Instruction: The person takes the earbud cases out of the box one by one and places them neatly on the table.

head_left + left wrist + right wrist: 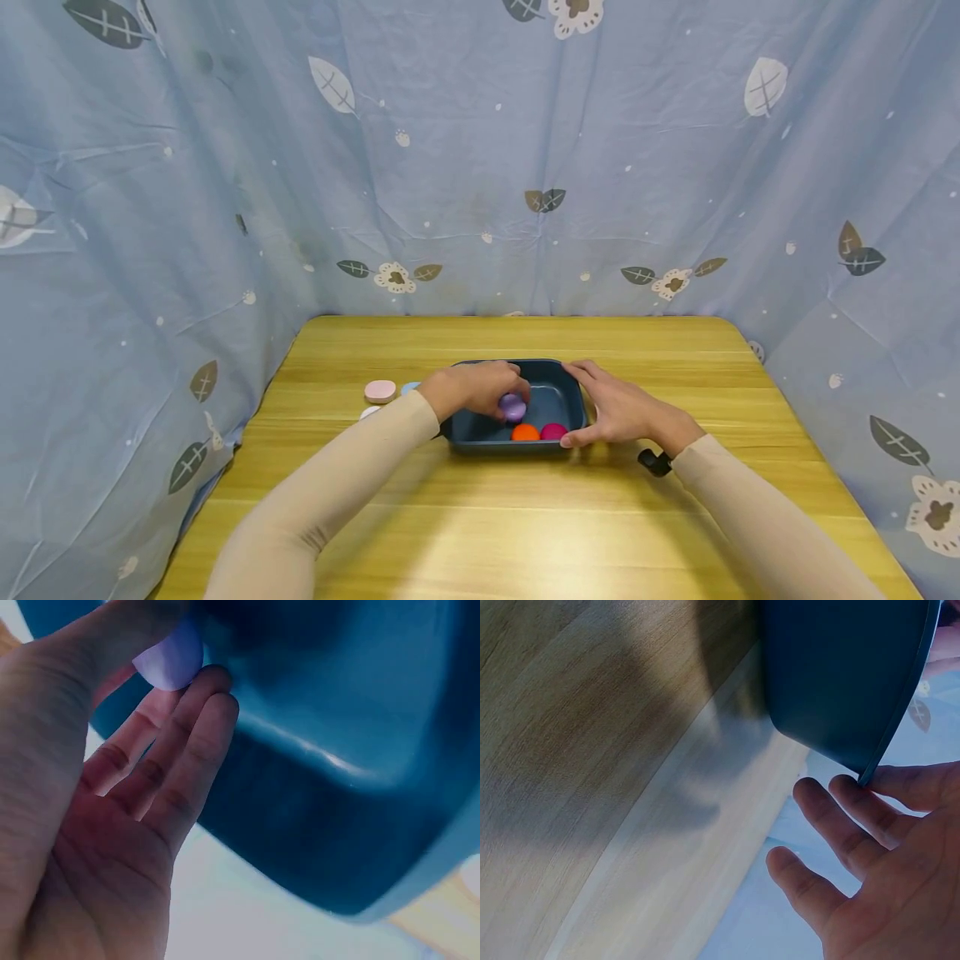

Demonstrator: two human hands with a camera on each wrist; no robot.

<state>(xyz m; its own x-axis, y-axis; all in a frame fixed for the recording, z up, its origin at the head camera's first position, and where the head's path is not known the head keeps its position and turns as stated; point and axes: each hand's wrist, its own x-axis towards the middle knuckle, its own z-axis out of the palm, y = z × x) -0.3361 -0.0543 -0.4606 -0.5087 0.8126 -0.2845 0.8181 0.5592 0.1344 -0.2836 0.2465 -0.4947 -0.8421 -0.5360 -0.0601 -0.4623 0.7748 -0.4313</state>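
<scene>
A dark blue bin (551, 400) with rounded corners sits on the wooden table. My left hand (480, 389) reaches into it and pinches a smooth purple ball (513, 407) between thumb and fingers. The left wrist view shows the same ball (174, 661) partly covered by the thumb, with the other fingers extended beside it. Along the bin's near wall lie an orange ball (525, 432) and a magenta ball (554, 432). At the bin's right end my right hand (622, 408) holds the rim, thumb at the near corner and fingers at the far corner.
Left of the bin, a pink oval piece (380, 391), a light blue piece (408, 387) and a white piece (370, 412) lie on the table (480, 525), the latter two partly hidden by the left arm. A blue patterned curtain (480, 167) surrounds the table's back and sides.
</scene>
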